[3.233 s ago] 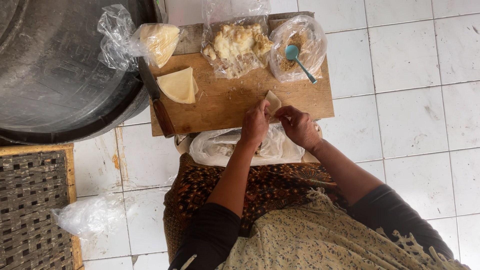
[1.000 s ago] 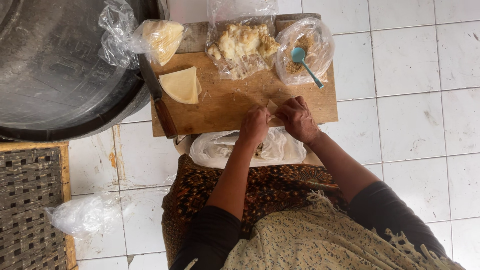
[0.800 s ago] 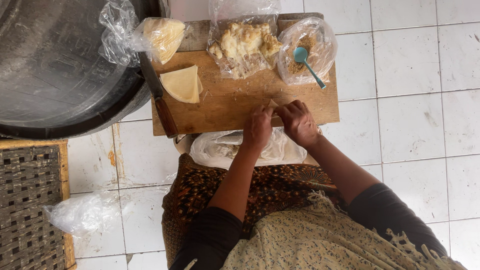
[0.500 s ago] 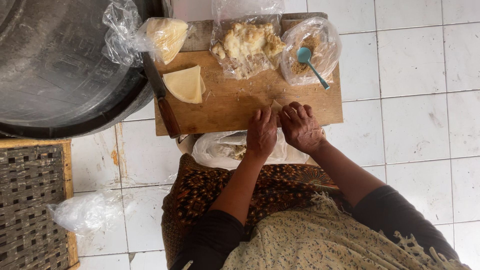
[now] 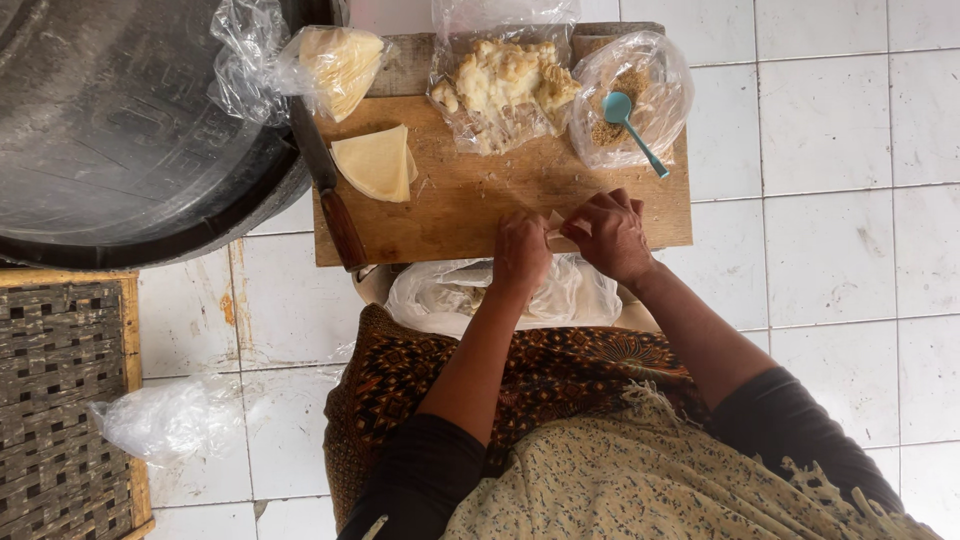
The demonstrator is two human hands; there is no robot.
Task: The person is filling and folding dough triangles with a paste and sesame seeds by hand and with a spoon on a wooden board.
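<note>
My left hand (image 5: 521,250) and my right hand (image 5: 610,233) meet over the near edge of a wooden cutting board (image 5: 455,205). Both pinch a small pale wrapper piece (image 5: 558,234) between the fingers. Most of the wrapper is hidden by my fingers. On the board lies a folded stack of pale wrappers (image 5: 377,162). At the board's far edge are a clear bag of lumpy white filling (image 5: 503,80) and a bag of brown crumbs (image 5: 618,105) with a teal spoon (image 5: 632,125) in it.
A knife with a wooden handle (image 5: 330,195) lies along the board's left edge. A big metal pan (image 5: 110,120) sits at left, with a bag of wrappers (image 5: 335,62) beside it. A plastic bag (image 5: 450,295) rests on my lap. A woven mat (image 5: 55,400) and a crumpled bag (image 5: 165,418) lie on the white tiled floor.
My hands stay together on the wrapper, the fingers shifting slightly as they fold it. The view has drifted a little; nothing else moved.
</note>
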